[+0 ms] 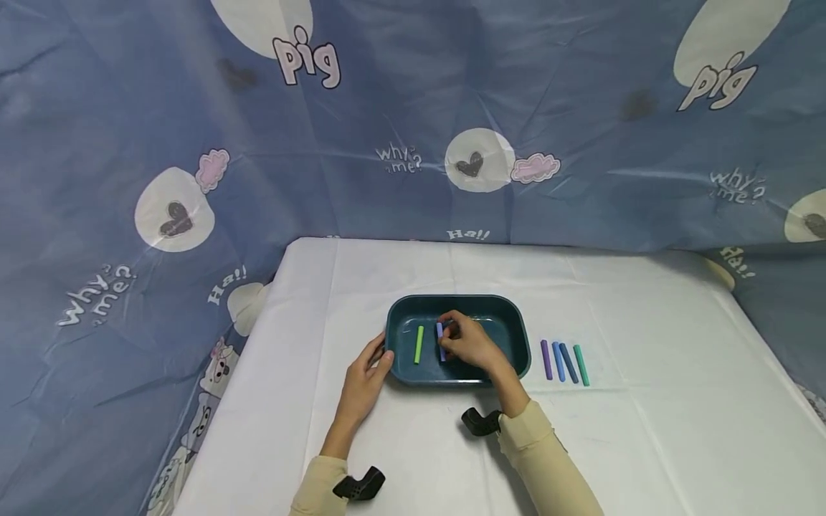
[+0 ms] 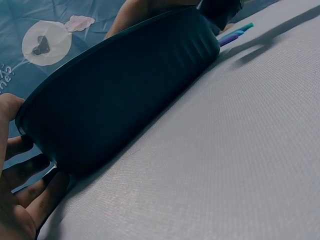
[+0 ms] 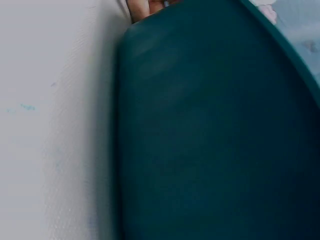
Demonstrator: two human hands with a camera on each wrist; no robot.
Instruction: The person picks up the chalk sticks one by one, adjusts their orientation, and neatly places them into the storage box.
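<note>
A dark teal tray [image 1: 524,337] stands on the white-covered table. Inside it, a light green chalk-like stick [image 1: 419,345] lies near the left end. To the right of that, my right hand [image 1: 471,344] reaches into the tray and pinches a blue-violet chalk-like stick [image 1: 441,337] between thumb and fingertips. A bit of yellow shows behind this hand, mostly hidden. My left hand [image 1: 363,387] rests against the tray's left end; its fingers [image 2: 42,197] touch the outer wall in the left wrist view. The tray's wall [image 3: 200,125] hides most of the right hand in the right wrist view.
To the right of the tray several sticks lie side by side: purple [image 1: 546,360], light blue [image 1: 558,361], dark blue [image 1: 568,362] and green [image 1: 581,365]. A blue printed cloth [image 1: 400,201] hangs behind the table. Black devices [image 1: 480,422] sit at both wrists.
</note>
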